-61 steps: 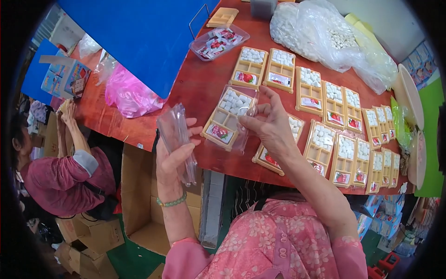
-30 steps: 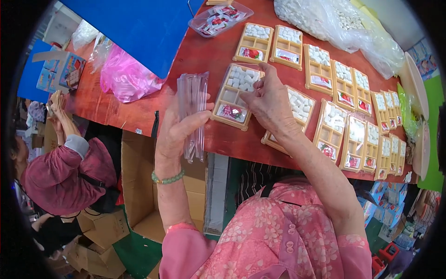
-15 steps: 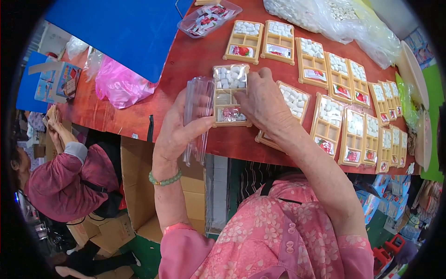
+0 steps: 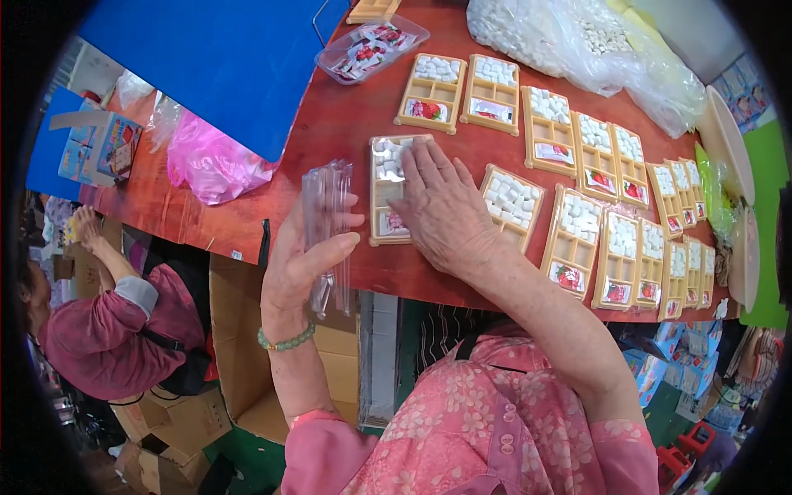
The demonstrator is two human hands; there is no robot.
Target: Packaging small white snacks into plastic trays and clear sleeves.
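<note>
My left hand grips several nested clear plastic covers, thumb across the front and fingers behind. My right hand lies palm down with fingers stretched over the right side of a light tan compartment tray. Glare over this tray suggests a clear cover on it. White marshmallow-like pieces fill its far compartment, and a small printed sachet lies in the near one. The tray's right part is hidden under my right hand. Just right of that hand is another tray filled with white pieces.
More filled trays stand in rows across the red table. At the back are a clear tub of sachets and a large bag of white pieces. A blue board and pink bag lie left; a co-worker sits beyond.
My right hand has flattened from curled fingers at the tray's edge to lying on its top. My left hand with the covers has drawn away from the tray to the left and nearer.
</note>
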